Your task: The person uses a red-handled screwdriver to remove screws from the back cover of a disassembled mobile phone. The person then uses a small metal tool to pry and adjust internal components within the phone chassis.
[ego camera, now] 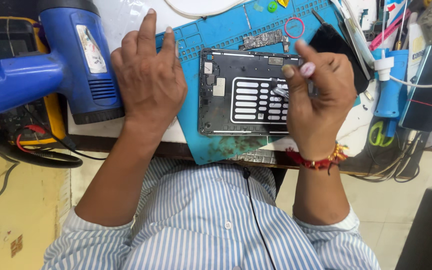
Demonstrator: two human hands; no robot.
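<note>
My left hand (148, 80) lies palm down, back toward the camera, fingers extended forward and held loosely together, gripping nothing. My right hand (318, 100) is raised with the wrist bent, thumb and fingertips (289, 71) pinched together around something small and pale that is too hidden to identify. Both forearms are bare, running up from rolled blue-and-white striped sleeves (211, 225). A red thread band (318, 161) circles my right wrist.

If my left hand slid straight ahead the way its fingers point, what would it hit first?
Probably the white cable loop at the bench's far edge. The left hand points away over white surface beside the blue mat; height is unclear, so it may pass above.
</note>
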